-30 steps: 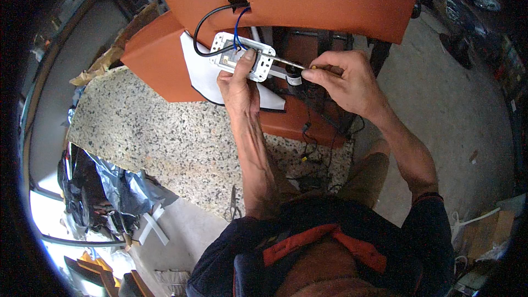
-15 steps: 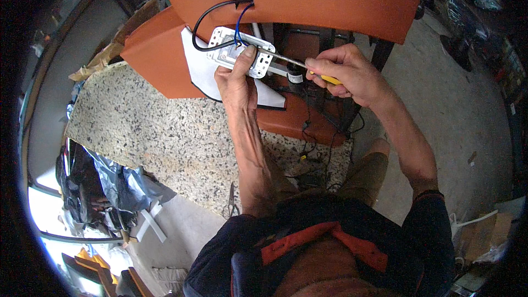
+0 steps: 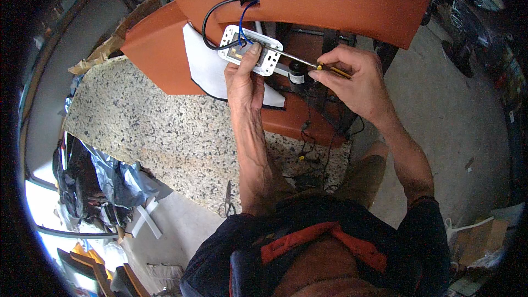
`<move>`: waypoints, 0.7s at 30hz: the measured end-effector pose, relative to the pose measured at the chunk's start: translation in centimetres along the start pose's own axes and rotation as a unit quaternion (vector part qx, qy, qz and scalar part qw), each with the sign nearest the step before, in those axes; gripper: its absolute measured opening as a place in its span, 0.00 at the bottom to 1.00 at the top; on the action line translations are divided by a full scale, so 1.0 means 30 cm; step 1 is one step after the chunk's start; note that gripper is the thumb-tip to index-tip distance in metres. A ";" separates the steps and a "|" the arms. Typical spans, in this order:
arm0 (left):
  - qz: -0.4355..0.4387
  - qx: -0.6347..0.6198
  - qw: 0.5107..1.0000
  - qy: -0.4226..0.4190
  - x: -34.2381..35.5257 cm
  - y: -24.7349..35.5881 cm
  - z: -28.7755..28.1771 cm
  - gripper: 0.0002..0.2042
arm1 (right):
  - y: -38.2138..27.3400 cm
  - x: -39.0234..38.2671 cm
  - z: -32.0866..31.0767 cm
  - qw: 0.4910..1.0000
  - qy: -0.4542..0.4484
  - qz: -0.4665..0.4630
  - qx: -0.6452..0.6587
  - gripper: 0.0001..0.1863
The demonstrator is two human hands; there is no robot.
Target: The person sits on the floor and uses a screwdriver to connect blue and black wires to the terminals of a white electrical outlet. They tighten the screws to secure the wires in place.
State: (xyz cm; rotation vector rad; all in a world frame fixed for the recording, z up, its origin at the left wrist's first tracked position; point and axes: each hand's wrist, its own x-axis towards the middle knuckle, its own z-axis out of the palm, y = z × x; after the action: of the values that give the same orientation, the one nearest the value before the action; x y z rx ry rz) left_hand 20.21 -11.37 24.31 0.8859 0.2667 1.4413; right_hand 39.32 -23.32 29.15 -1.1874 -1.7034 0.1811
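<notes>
My left hand (image 3: pixel 245 80) grips a white electrical socket plate (image 3: pixel 270 65), its thumb pressed on the face that shows openings and fittings. A thick black cable (image 3: pixel 205 25) and thin blue wires (image 3: pixel 241 19) run to the plate from a hole in the orange-brown upholstered piece (image 3: pixel 319 3). My right hand (image 3: pixel 360 80) pinches the yellow-and-dark handle of a screwdriver (image 3: pixel 297 59) between thumb and fingers. Its metal shaft points left across the plate, with the tip close to my left thumb. Exactly where the tip sits is hidden.
Below the plate lies a white sheet with a dark edge (image 3: pixel 203 60). Beyond it are a dark metal frame and a black cylinder with a white label (image 3: pixel 296 74). Scissors (image 3: pixel 227 203) rest by a speckled foam mat (image 3: pixel 159 126). Plastic bags (image 3: pixel 118 173) lie at left.
The plate and both hands have shifted slightly right in the view. My right fingers have changed their hold on the screwdriver handle and are spread more.
</notes>
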 end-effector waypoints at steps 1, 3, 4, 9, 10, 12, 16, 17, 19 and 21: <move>-0.001 -0.008 1.000 -0.004 0.000 -0.002 -0.001 0.10 | -0.005 -0.003 -0.002 0.997 0.018 -0.042 -0.056 0.10; -0.003 -0.024 1.000 -0.003 0.003 -0.006 -0.001 0.10 | -0.018 -0.010 0.002 0.995 0.037 -0.055 -0.073 0.11; -0.006 -0.035 0.999 0.000 0.004 -0.007 0.000 0.10 | -0.026 -0.013 0.006 0.993 0.049 -0.067 -0.085 0.11; -0.002 -0.033 0.999 -0.002 0.009 -0.004 0.006 0.09 | -0.058 -0.022 0.022 0.992 0.067 -0.069 -0.086 0.10; -0.002 -0.033 0.999 -0.008 0.008 -0.003 0.007 0.09 | -0.061 -0.022 0.022 0.992 0.060 -0.065 -0.090 0.10; 0.001 -0.018 1.000 -0.013 0.007 0.002 0.007 0.09 | -0.061 -0.020 0.021 0.995 0.047 -0.056 -0.067 0.09; 0.001 -0.001 1.000 -0.009 0.004 0.017 0.004 0.09 | -0.054 -0.016 0.029 0.993 0.042 -0.077 -0.078 0.09; 0.005 -0.005 1.000 -0.014 0.004 0.021 0.004 0.08 | -0.051 -0.014 0.031 0.996 0.038 -0.058 -0.057 0.09; 0.005 -0.007 1.000 -0.022 0.003 0.030 0.001 0.08 | -0.047 -0.012 0.032 1.000 0.013 -0.013 -0.019 0.09; 0.008 -0.008 0.999 -0.032 0.002 0.037 0.001 0.08 | -0.043 -0.013 0.029 1.000 -0.001 0.000 -0.003 0.10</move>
State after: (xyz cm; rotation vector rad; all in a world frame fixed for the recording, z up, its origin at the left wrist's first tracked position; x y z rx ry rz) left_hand 19.41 -11.45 25.08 0.9212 0.2003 1.4255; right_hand 37.83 -23.93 29.25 -1.1918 -1.7054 0.1779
